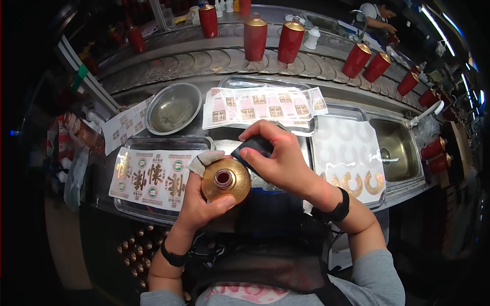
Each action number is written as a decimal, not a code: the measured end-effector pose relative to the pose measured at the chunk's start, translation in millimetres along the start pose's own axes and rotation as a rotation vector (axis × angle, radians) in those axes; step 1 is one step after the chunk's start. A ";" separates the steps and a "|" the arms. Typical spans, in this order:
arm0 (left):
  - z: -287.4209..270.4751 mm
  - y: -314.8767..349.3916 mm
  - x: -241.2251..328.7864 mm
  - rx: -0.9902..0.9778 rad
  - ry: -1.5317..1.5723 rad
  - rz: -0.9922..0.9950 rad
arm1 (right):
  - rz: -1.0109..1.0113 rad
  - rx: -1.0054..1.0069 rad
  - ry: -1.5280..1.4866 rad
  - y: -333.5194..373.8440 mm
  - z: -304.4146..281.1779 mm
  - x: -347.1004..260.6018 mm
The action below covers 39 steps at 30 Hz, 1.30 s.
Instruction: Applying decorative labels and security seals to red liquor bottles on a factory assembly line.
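Gold-topped bottle (232, 193) mid-frame, mouth open! Upper-left bowl (151, 113) holds liquid (173, 113); left hand (200, 206) clamped round bottle, right hand (277, 155) arched, pinching dark pad (251, 151).

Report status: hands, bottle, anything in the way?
Left hand gripping gold-topped bottle, mouth toward camera. Right hand pinching dark flat piece beside it. Pale scrap at bottle's edge; mouth unobstructed.

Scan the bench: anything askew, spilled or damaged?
Slightly: the sheet with gold characters, at left, lies crooked, overhanging its tray, and a small tan scrap sits on the conveyor like litter. I see no clear spill, nor damage on the bottle in the left hand.
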<state>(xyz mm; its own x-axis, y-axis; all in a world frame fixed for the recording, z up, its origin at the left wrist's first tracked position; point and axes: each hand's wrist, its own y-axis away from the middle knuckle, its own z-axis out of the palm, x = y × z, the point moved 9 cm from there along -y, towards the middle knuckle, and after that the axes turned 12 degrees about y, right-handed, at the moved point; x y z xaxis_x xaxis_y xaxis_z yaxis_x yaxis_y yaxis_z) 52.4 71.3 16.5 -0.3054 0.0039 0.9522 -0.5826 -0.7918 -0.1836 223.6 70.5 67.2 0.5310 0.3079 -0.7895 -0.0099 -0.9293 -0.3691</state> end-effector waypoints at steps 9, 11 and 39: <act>-7.7 2.6 2.1 -0.033 0.067 0.014 | 0.054 0.142 -0.112 15.3 -12.6 -8.9; -15.3 1.7 10.4 -0.048 -0.010 0.037 | -0.183 0.176 -0.002 24.3 -6.5 -37.3; -50.4 18.3 47.4 0.345 -0.604 0.448 | -0.673 0.163 0.279 40.7 71.8 -116.6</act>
<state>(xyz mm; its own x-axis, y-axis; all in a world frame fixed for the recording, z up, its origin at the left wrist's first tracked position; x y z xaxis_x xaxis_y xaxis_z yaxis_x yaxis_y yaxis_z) -10.7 87.7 46.0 0.0608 -0.6079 0.7917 -0.2078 -0.7835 -0.5856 100.4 11.4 109.0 0.6617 0.7163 -0.2216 0.2795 -0.5099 -0.8136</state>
